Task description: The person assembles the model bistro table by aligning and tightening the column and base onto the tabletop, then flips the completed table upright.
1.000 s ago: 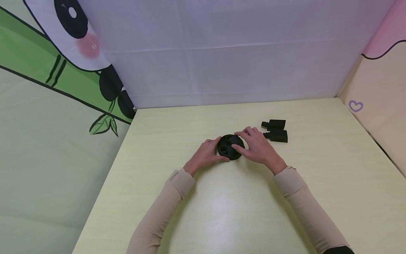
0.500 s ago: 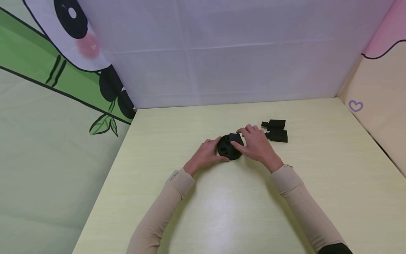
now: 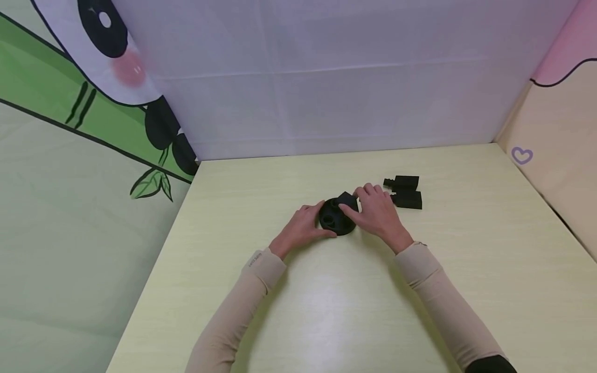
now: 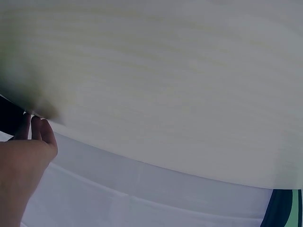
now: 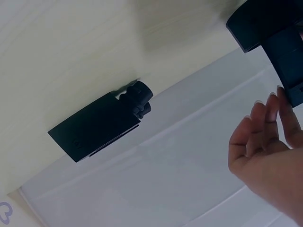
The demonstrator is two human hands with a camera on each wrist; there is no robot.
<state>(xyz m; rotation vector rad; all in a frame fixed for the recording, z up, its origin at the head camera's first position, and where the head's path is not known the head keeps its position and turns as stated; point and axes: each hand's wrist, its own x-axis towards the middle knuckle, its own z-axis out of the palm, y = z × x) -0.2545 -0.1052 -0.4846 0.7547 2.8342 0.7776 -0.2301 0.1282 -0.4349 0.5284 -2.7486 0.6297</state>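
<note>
A round black base (image 3: 332, 220) with round holes in its top sits on the table between my hands. My left hand (image 3: 300, 226) holds its left rim, thumb at the near side and fingers at the far side. In my right hand (image 3: 377, 212), a black block-shaped piece (image 3: 346, 199) is pinched between thumb and fingers. This piece stands up from the far right part of the base. Its lower end is hidden, so I cannot tell how deep it sits. In the right wrist view, fingertips press the outer end of the block-shaped piece (image 5: 286, 59).
Two similar black pieces, a farther one (image 3: 404, 182) and a nearer one (image 3: 408, 200), lie side by side right of my right hand, their narrow plug ends pointing left. The pale wooden table (image 3: 317, 311) meets a lilac cloth wall (image 3: 336, 103) behind.
The block-shaped piece has come upright into view over the base and turned, so a corner now points away. My right hand has shifted slightly left and away; the left stays put.
</note>
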